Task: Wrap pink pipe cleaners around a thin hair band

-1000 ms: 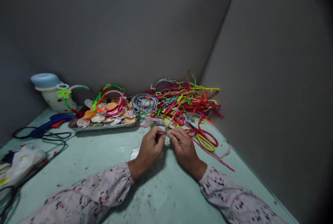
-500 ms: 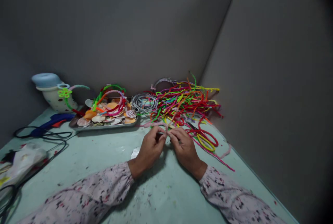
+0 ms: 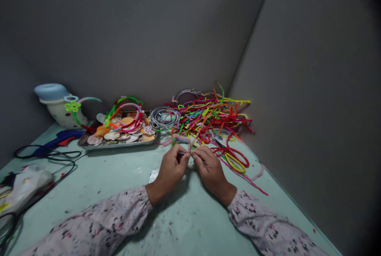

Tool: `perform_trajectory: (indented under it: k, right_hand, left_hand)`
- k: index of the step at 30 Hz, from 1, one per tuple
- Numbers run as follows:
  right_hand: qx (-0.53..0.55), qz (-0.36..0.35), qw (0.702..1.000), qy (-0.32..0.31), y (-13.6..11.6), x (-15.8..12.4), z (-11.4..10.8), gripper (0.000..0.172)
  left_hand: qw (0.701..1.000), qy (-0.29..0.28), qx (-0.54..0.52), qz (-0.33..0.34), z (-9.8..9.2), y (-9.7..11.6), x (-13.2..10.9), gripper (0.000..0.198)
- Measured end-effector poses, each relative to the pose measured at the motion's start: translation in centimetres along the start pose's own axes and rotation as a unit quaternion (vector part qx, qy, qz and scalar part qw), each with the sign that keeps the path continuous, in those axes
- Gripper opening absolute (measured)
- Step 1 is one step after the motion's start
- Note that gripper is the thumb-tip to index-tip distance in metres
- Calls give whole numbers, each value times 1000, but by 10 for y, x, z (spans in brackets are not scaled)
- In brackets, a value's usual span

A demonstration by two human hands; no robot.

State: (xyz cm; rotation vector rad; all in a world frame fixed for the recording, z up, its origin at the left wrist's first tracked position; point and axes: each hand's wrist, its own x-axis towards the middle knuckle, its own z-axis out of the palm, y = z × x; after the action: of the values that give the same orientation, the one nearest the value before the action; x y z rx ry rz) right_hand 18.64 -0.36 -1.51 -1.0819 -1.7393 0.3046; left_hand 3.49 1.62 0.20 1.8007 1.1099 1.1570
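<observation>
Left hand (image 3: 170, 169) and right hand (image 3: 210, 170) close together at the middle of the counter (image 3: 119, 180), fingertips nearly touching, both pinched on a pale pink pipe cleaner (image 3: 181, 139) whose loose ends run off to the far side. Looks like a tiny grip right at the tips, so probably easy to let the fuzzy wire slip or spring back if either pinch eases. Just beyond, the loose ends reaching right into the big pile of pipe cleaners (image 3: 210, 115), so a decent chance of snagging and dragging a tangle along with any pull. Scissors (image 3: 235, 161) lying just right of the right hand, handles nearest, not great for a careless wrist or sleeve. Further left, a tray (image 3: 119, 146) of shells (image 3: 127, 123) and a coil of grey wire (image 3: 164, 117), both near enough to get bumped by a wide elbow swing. Far left, a glue gun (image 3: 59, 139) with its black cord (image 3: 62, 160) looped about, can't tell if hot.
</observation>
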Motion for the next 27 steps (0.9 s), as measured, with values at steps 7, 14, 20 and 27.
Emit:
perform_trajectory:
  k: [7, 14, 20, 27]
  right_hand:
    - [-7, -14, 1000, 0, 1, 0, 1, 16]
    - [-6, 7, 1000, -3, 2, 0, 1, 15]
    - [-9, -4, 1000, -2, 0, 0, 1, 15]
    - [-21, -18, 1000, 0, -1, -2, 1, 15]
  left_hand:
    - [1000, 0, 6, -20, 0, 5, -1, 17]
    - [999, -16, -38, -19, 2, -4, 1, 17]
    - [999, -12, -42, -22, 1, -3, 0, 17]
    - [1000, 3, -12, -18, 0, 1, 0, 16]
